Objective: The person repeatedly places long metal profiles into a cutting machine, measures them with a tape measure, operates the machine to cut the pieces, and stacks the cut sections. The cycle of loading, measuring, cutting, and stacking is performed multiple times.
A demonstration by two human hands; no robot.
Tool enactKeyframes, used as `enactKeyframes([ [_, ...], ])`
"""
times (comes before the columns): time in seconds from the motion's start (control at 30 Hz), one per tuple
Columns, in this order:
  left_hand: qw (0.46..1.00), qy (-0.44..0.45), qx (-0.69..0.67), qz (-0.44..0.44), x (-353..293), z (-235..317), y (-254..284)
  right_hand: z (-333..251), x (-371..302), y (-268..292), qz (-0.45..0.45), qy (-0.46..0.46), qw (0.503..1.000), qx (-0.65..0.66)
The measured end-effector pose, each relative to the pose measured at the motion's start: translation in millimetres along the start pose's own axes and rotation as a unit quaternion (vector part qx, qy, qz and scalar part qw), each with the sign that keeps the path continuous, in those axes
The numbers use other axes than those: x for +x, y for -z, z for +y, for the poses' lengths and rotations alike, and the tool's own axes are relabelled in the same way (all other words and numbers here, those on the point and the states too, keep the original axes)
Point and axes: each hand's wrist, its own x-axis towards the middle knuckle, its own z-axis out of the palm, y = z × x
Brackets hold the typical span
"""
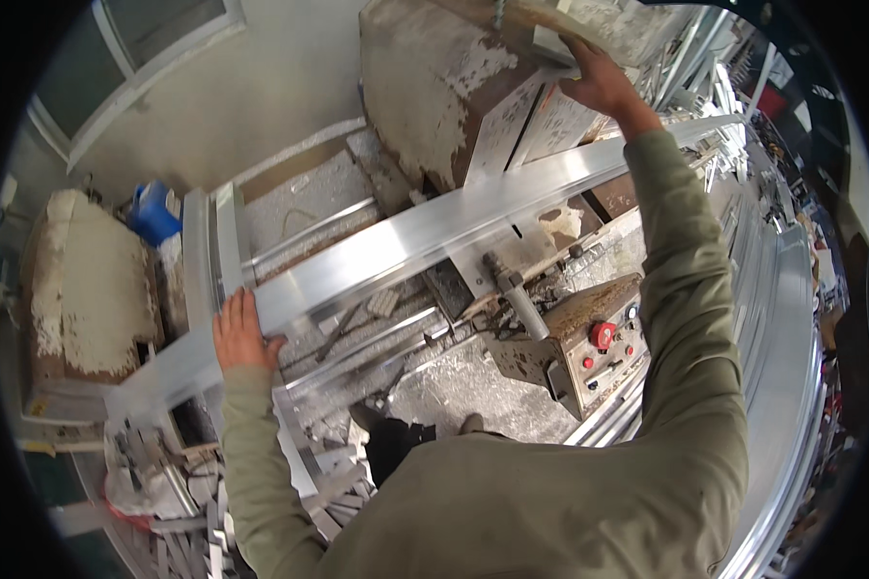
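Note:
A long silver aluminium profile (367, 255) lies slantwise across the machine, from lower left to upper right. Near its left end my left hand (245, 333) grips it, fingers over the top and thumb at the near edge. My right hand (603, 82) is raised at the far right, beside the worn cream-and-brown machine hood (434, 92). Its fingers are stretched out and the thumb is apart. The fingertips are at the edge of a panel there; whether they press on it I cannot tell.
A control box (599, 352) with a red stop button stands in front of me. A metal cylinder (521, 304) points toward it. Another worn hood (92, 289) and a blue jug (154, 212) are at left. Offcuts (179, 540) lie lower left; long profiles (777, 318) are stacked at right.

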Motion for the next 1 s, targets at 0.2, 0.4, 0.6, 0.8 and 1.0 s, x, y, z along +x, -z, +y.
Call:
enactKeyframes([
  [0.2,0.999,0.033,0.008,-0.021,0.4,8.1,8.1,-19.2,-23.7,2.5,0.032,-0.023,0.998,-0.05],
  [0.4,0.998,0.044,0.03,-0.026,-4.8,1.2,8.5,-134.4,-133.5,6.7,0.071,-0.001,0.97,0.231],
  [0.6,0.999,0.031,0.019,-0.018,5.6,2.9,2.7,-165.6,-232.6,-65.3,-0.172,0.0,0.935,0.309],
  [0.8,0.999,0.035,0.024,-0.02,0.6,-3.1,-0.2,-172.4,-227.3,-95.9,-0.212,-0.01,0.955,0.208],
  [1.0,0.999,0.021,0.023,-0.018,9.5,-1.6,-1.6,-169.0,-217.8,-101.8,-0.178,-0.093,0.962,0.184],
])
